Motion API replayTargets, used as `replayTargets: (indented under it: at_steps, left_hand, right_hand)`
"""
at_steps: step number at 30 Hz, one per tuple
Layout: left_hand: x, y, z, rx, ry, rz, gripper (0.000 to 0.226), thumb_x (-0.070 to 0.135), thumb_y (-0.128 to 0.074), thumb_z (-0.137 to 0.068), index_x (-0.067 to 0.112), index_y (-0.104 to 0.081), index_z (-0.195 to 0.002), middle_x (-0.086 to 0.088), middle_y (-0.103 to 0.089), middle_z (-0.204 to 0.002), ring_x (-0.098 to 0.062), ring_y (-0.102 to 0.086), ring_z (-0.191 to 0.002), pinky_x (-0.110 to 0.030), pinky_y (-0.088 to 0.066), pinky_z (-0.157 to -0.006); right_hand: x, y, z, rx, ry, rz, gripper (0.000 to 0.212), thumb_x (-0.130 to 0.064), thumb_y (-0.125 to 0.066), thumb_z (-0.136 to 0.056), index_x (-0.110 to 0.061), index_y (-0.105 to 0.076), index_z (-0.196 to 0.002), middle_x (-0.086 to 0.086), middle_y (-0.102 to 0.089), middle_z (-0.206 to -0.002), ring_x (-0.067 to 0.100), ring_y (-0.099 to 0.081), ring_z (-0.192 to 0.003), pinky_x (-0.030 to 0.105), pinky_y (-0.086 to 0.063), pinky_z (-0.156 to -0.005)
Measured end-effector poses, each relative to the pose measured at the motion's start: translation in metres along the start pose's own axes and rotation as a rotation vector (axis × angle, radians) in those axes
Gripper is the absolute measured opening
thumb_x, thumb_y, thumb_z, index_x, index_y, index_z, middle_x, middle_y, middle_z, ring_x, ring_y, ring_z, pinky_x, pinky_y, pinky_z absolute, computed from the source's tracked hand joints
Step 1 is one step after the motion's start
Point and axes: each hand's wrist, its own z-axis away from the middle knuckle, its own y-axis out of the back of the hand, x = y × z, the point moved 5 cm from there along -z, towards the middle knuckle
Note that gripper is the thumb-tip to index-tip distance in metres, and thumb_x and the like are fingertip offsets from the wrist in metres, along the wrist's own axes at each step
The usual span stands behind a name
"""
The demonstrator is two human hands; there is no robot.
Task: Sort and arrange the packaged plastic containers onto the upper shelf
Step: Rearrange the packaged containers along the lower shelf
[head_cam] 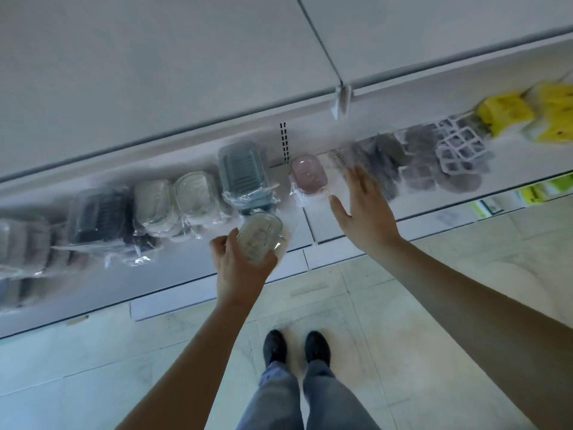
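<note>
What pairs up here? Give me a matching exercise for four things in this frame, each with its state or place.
Things:
1. clear container
2. pink container
3. right hand
4. yellow packages

States or places:
A. far right of the shelf
B. gripped in the left hand
C. open, fingers spread
D. on the shelf beside the blue-grey container

Pairs: 1-B, 2-D, 3-C, 4-A

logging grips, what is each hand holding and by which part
The left hand grips a clear wrapped container by its near end. The right hand is open and holds nothing.
</note>
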Motion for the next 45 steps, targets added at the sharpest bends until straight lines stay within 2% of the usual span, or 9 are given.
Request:
replayTargets:
  at_steps: [5, 10, 15, 20, 25, 36, 40, 43, 45]
  left_hand:
    - [-0.025, -0.006, -0.014, -0.095, -0.005, -0.075, 0.080, 0.045, -0.083, -0.069, 0.019, -0.050, -0.137, 0.005, -0.035, -0.122, -0.022, -0.046, -0.117, -0.043, -0.048, -0.100]
    - [-0.066, 0.022, -0.021, -0.004, 0.131, -0.039, 0.082, 0.053, -0.083, -0.068, 0.021, -0.050, -0.137, 0.002, -0.040, -0.127, -0.023, -0.046, -0.118, -0.046, -0.048, -0.102]
    - [-0.095, 0.061, -0.025, 0.191, 0.168, 0.099, 0.076, 0.050, -0.085, -0.069, 0.019, -0.053, -0.131, 0.002, -0.042, -0.122, -0.020, -0.054, -0.108, -0.037, -0.050, -0.099]
    - [-0.099, 0.084, -0.053, 0.337, 0.093, 0.111, 0.085, 0.054, -0.086, -0.067, 0.019, -0.047, -0.134, 0.000, -0.041, -0.128, -0.019, -0.049, -0.116, -0.032, -0.048, -0.098]
    - [-0.111, 0.083, -0.073, 0.359, 0.024, 0.105, 0.091, 0.051, -0.088, -0.065, 0.014, -0.045, -0.137, -0.005, -0.040, -0.132, -0.019, -0.044, -0.121, -0.022, -0.036, -0.100]
    - [-0.107, 0.096, -0.114, 0.464, -0.028, 0.087, 0.093, 0.055, -0.085, -0.068, 0.011, -0.047, -0.140, -0.009, -0.041, -0.131, -0.025, -0.044, -0.123, -0.040, -0.045, -0.104]
    - [-0.093, 0.110, -0.142, 0.518, -0.025, 0.086, 0.089, 0.058, -0.082, -0.070, 0.019, -0.048, -0.143, -0.008, -0.042, -0.130, -0.024, -0.042, -0.124, -0.029, -0.038, -0.095]
    - [-0.078, 0.102, -0.159, 0.489, -0.014, 0.033, 0.079, 0.060, -0.076, -0.075, 0.027, -0.050, -0.142, -0.009, -0.041, -0.129, -0.025, -0.040, -0.121, -0.030, -0.037, -0.088]
    - [-0.072, 0.086, -0.166, 0.416, 0.016, -0.023, 0.069, 0.063, -0.069, -0.081, 0.029, -0.053, -0.139, -0.011, -0.038, -0.130, -0.029, -0.038, -0.121, -0.035, -0.041, -0.094]
  right_hand:
    - [-0.003, -0.025, 0.001, -0.075, 0.019, -0.007, 0.068, -0.045, -0.044, -0.102, -0.007, -0.027, -0.156, 0.015, -0.024, -0.164, 0.031, -0.025, -0.150, 0.043, -0.032, -0.117]
    - [-0.039, -0.053, -0.003, -0.116, 0.143, -0.014, 0.063, -0.038, -0.048, -0.101, -0.004, -0.033, -0.152, 0.019, -0.037, -0.155, 0.035, -0.038, -0.141, 0.042, -0.038, -0.111]
    - [-0.092, -0.085, -0.009, -0.132, 0.279, -0.055, 0.063, -0.037, -0.047, -0.101, -0.004, -0.033, -0.152, 0.017, -0.035, -0.158, 0.031, -0.033, -0.145, 0.043, -0.033, -0.118]
    - [-0.124, -0.114, -0.013, -0.124, 0.349, -0.065, 0.062, -0.037, -0.046, -0.102, -0.003, -0.032, -0.153, 0.015, -0.032, -0.159, 0.029, -0.031, -0.147, 0.045, -0.034, -0.118]
    - [-0.137, -0.133, -0.014, -0.124, 0.388, -0.036, 0.062, -0.037, -0.046, -0.102, -0.001, -0.035, -0.151, 0.016, -0.034, -0.159, 0.031, -0.033, -0.146, 0.046, -0.035, -0.118]
    - [-0.150, -0.141, -0.028, -0.041, 0.453, -0.025, 0.060, -0.039, -0.039, -0.103, 0.000, -0.039, -0.148, 0.018, -0.041, -0.154, 0.033, -0.041, -0.140, 0.045, -0.040, -0.114]
    - [-0.155, -0.134, -0.038, 0.039, 0.439, -0.015, 0.055, -0.036, -0.041, -0.101, -0.002, -0.044, -0.144, 0.015, -0.046, -0.150, 0.032, -0.046, -0.134, 0.044, -0.043, -0.110]
    - [-0.153, -0.134, -0.045, 0.064, 0.416, 0.029, 0.055, -0.037, -0.039, -0.099, -0.003, -0.046, -0.142, 0.015, -0.046, -0.148, 0.034, -0.046, -0.133, 0.045, -0.040, -0.109]
    - [-0.151, -0.135, -0.048, 0.068, 0.402, 0.066, 0.056, -0.039, -0.037, -0.099, -0.003, -0.047, -0.142, 0.015, -0.046, -0.149, 0.035, -0.046, -0.133, 0.045, -0.038, -0.110]
